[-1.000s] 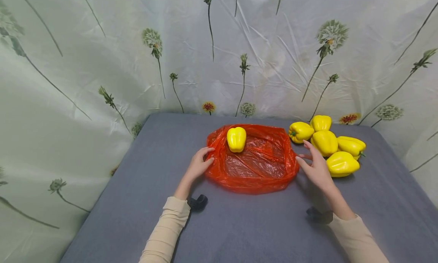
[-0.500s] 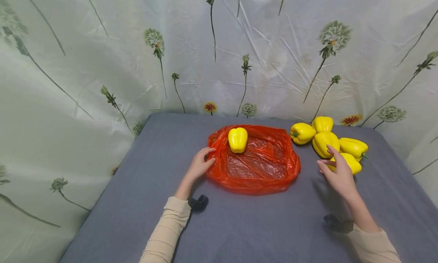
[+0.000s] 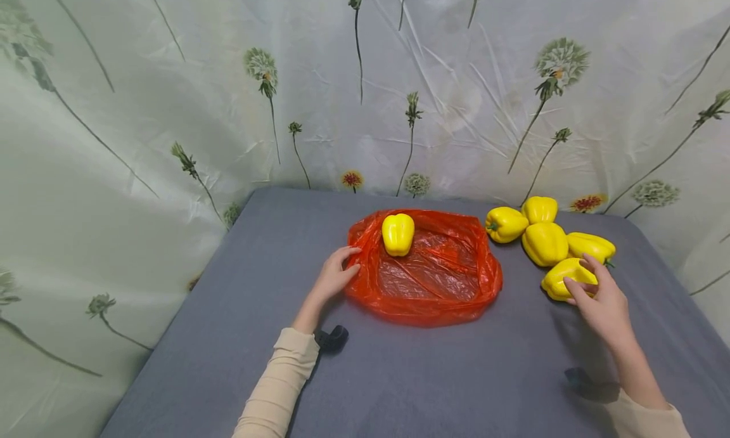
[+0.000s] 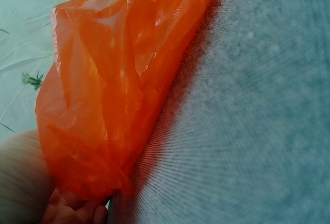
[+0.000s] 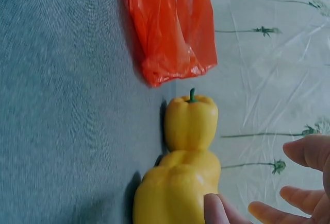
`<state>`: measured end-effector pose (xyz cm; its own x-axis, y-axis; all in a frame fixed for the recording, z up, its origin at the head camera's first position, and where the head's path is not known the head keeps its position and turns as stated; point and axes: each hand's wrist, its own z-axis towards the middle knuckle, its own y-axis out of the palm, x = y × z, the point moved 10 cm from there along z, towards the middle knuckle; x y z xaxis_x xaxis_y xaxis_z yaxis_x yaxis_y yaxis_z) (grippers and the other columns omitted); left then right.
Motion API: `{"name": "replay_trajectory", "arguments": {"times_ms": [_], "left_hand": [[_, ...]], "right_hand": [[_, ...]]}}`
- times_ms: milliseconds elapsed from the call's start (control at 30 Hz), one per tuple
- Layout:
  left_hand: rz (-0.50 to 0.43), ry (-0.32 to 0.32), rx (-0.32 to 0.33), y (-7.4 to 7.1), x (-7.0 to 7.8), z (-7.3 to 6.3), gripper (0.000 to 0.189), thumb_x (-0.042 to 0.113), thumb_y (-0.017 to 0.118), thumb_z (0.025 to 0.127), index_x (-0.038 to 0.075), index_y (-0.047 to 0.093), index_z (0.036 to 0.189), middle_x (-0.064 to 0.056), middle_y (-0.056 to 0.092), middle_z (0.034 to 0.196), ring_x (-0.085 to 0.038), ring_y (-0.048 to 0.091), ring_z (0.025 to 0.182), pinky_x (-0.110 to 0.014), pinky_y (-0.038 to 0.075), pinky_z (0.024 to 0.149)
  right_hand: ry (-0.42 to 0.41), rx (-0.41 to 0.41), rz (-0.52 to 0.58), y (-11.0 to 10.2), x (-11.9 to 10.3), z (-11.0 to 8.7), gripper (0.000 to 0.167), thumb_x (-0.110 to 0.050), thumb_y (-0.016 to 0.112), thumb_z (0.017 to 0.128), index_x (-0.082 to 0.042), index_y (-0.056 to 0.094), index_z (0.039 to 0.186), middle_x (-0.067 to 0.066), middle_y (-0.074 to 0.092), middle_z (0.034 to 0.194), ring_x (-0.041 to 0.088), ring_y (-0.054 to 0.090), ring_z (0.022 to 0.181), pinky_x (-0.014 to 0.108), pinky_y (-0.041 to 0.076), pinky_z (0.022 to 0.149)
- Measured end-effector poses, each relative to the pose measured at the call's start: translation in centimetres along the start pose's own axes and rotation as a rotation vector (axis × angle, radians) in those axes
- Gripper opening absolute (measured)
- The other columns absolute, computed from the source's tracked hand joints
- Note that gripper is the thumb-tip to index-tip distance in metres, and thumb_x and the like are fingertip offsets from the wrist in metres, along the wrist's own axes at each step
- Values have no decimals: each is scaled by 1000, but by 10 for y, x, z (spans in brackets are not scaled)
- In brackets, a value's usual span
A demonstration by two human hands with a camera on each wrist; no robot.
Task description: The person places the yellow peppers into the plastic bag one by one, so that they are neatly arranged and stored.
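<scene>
A red plastic bag [image 3: 424,311] lies with its mouth spread upward, and one yellow bell pepper [image 3: 398,235] sits inside toward its back left. My left hand [image 3: 332,274] holds the bag's left edge between thumb and fingers. In the left wrist view the film of the bag [image 4: 98,95] hides part of that hand. Over at the right, my right hand [image 3: 607,302] hovers with fingers spread at the nearest yellow bell pepper [image 3: 556,279], partly covering it. The right wrist view shows those fingers [image 5: 309,152] apart, with nothing between them.
Several more yellow bell peppers [image 3: 544,243] are clustered behind the right hand, one of them [image 3: 505,225] close to the bag's right side. Everything lies on a grey cloth-covered table [image 3: 239,298]. A dandelion-print curtain [image 3: 319,77] hangs behind and at the left.
My right hand has let go of the bag's right edge and moved right to the nearest bell pepper. The left hand has stayed at the bag's left edge.
</scene>
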<state>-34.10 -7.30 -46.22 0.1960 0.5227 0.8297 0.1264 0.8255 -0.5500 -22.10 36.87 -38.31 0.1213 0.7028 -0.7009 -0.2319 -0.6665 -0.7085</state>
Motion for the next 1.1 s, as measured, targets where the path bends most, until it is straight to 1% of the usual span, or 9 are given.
{"name": "replay_trajectory", "arguments": {"times_ms": [67,100,333,433,533,700,833,1000,1100], "left_hand": [[-4,1,3,-1,1,-1,38,11,57,89,4,56,127,-19,48,139,-36,42,132,-52,33,111],[-4,0,3,-1,1,-1,38,11,57,89,5,56,127,-19,48,139,-35,42,132,-51,33,111],[4,9,6,-1,3,-1,37,10,57,89,4,56,126,-18,49,138,-35,43,131,-51,34,111],[1,11,9,-2,4,-2,38,11,57,89,4,56,126,-19,49,138,-35,43,131,-51,34,111],[1,7,8,-1,4,-2,38,12,57,89,4,56,126,-18,49,138,-35,43,131,-50,34,111],[-1,-1,4,0,2,-4,38,12,57,90,5,56,127,-18,48,139,-34,43,132,-50,34,111],[-4,10,4,-1,3,-4,38,11,57,90,4,56,126,-18,49,139,-35,43,131,-50,34,111],[7,-2,3,-1,1,-2,38,11,57,90,4,56,126,-18,48,139,-35,43,132,-50,34,111],[16,4,1,0,1,-2,38,12,57,90,4,56,127,-18,48,139,-35,42,132,-51,33,111]], "right_hand": [[11,15,9,-3,7,1,68,-28,47,96,0,14,148,35,27,145,-26,39,73,9,48,52],[16,20,20,-5,13,2,69,-28,48,96,-1,13,149,35,26,146,-31,30,73,9,48,52],[51,138,16,-8,90,26,69,-41,50,93,-30,13,150,17,26,154,-27,43,71,14,50,49],[63,173,-3,-7,119,33,67,-43,49,92,-38,12,148,15,27,154,-27,45,68,13,50,51],[98,188,-16,-7,135,35,67,-44,49,92,-41,11,147,13,26,155,-25,46,64,15,50,50],[129,189,-27,-11,135,30,70,-45,48,92,-35,10,150,17,26,154,-25,44,59,13,48,48],[182,166,-38,-16,113,17,73,-41,45,93,-20,7,152,24,25,153,-24,40,55,12,44,45],[238,63,-60,-15,79,4,76,-35,41,96,0,-1,149,34,20,149,-22,36,53,13,43,46],[244,6,-95,-11,70,1,77,-35,38,97,7,-4,147,39,20,145,-19,38,52,13,43,47]]}}
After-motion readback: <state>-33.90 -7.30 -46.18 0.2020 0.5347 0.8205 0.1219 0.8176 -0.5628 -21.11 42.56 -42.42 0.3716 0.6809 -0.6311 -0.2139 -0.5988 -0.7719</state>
